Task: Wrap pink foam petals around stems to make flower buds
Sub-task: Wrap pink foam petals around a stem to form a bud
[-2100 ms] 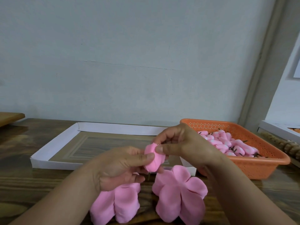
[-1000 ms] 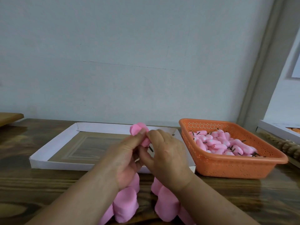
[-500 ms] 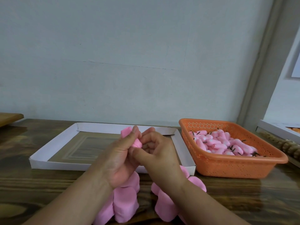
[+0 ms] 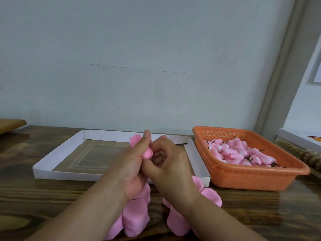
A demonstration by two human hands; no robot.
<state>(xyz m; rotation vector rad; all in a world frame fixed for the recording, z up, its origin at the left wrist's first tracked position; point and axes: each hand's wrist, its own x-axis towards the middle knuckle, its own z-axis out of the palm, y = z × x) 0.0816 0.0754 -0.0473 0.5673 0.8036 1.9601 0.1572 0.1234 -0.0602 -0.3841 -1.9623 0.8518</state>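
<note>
At far left, a wooden board edge (image 4: 10,123) juts in over the dark wooden table (image 4: 43,197); role unclear. Next rightward, a shallow white cardboard tray (image 4: 57,158) lies flat, its near wall low, probably so work can be set in without lifting high.

Centre, above the tray's near edge: both hands meet around one pink foam bud (image 4: 147,153). Left hand (image 4: 133,166) grips it, index finger laid up along the foam, a petal tip showing past the fingertip; judged to be pinning the wrap so it cannot spring open. Right hand (image 4: 171,166) has fingers curled in against the bud's lower part, thumb toward the left palm; likely pinching foam or stem, but the contact is hidden and the stem itself is not visible. Step in hand looks like tightening the roll.

Below the wrists, two stacks of flat pink petal cutouts (image 4: 135,218) and (image 4: 210,195) rest on the table, kept close for the next pick.

Right of the tray, touching or just beside it, an orange perforated basket (image 4: 251,178) holds many finished buds (image 4: 243,153), dark stems poking out. Placement suits a short drop from the right hand.

Far right edge: a white box (image 4: 295,140) and brown rough pieces (image 4: 311,158), too blurred to name.
</note>
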